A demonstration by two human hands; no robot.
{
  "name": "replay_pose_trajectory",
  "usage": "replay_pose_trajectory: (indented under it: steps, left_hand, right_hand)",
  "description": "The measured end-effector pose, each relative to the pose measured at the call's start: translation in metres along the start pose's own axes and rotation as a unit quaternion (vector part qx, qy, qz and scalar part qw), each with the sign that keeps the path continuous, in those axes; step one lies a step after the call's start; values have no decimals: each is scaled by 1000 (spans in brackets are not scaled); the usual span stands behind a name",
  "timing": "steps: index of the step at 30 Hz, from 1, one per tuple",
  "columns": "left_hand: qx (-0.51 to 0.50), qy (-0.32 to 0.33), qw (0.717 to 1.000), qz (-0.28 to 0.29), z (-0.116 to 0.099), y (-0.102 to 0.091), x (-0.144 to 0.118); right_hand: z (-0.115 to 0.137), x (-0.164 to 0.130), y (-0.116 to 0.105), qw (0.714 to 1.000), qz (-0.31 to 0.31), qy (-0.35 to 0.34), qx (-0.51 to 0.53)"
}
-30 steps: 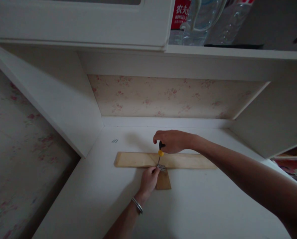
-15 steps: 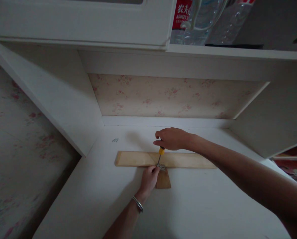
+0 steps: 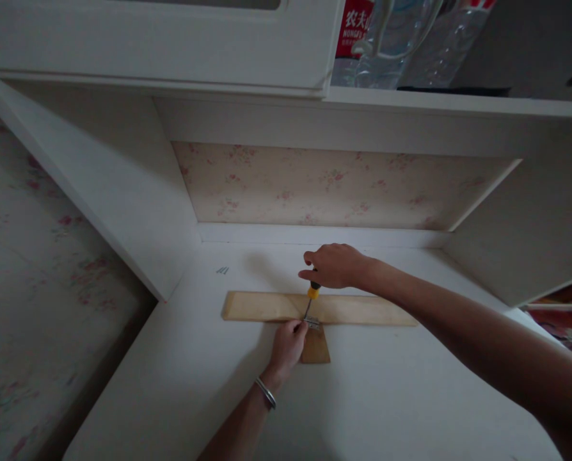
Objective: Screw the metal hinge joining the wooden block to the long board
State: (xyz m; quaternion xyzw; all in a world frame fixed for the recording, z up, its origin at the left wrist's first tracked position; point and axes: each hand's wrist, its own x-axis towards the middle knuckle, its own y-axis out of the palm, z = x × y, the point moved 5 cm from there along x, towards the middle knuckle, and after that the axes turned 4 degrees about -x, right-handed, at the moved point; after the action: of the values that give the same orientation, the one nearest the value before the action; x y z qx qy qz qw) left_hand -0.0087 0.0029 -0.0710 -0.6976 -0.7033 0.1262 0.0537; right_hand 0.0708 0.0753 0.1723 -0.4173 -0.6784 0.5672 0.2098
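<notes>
While the right hand (image 3: 334,266) grips the screwdriver (image 3: 311,298) upright at frame centre, the left hand (image 3: 287,342) pinches the hinge (image 3: 312,323) onto the wooden strip (image 3: 363,310); screw-driving is apparently underway, needing steady downward turning.

Screwdriver (image 3: 309,301), yellow/black handle, stands near upright, tip down on small metal bracket (image 3: 311,323). Bracket sits at joint betw. long pale wood strip (image 3: 363,310), lying flat L-R, & short darker wood piece (image 3: 315,349) below it.
</notes>
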Motion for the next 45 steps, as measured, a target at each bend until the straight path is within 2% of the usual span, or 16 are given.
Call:
replay_pose_trajectory:
  steps: [8,14,20,25,26,31,36,37,42,45]
  left_hand:
    - [3,-1,1000,-8,0,-1,0]
    - [-1,2,1000,-1,-2,0,1]
    - [-5,-10,1000,-9,-5,-1,-1]
    - [1,-3,1000,-6,-4,-1,-1]
    - [4,-2,1000,-6,-4,-1,-1]
    - [10,-10,1000,-7,-6,-2,-2]
    - [0,-7,1000,-6,-5,-2,-2]
    - [1,-7,1000,-3,-4,-1,-1]
    - [0,0,1000,5,-2,0,0]
    - [-5,-12,1000,6,-2,0,0]
  right_hand:
    - [-1,-6,-4,998,39,34,-31]
    - [7,-10,-7,996,53,-70,14]
    - [-2,-8,-4,997,70,11,-20]
    - [5,-11,-6,994,45,-93,33]
    - [5,-11,-6,993,47,-97,43]
    - [0,-10,-4,998,70,2,-3]
    - [8,-12,-6,994,47,-94,28]
    - [8,-13,-7,994,49,-95,34]
    - [3,-12,-7,998,65,-1,-10]
    - [8,-14,-9,997,68,-47,11]
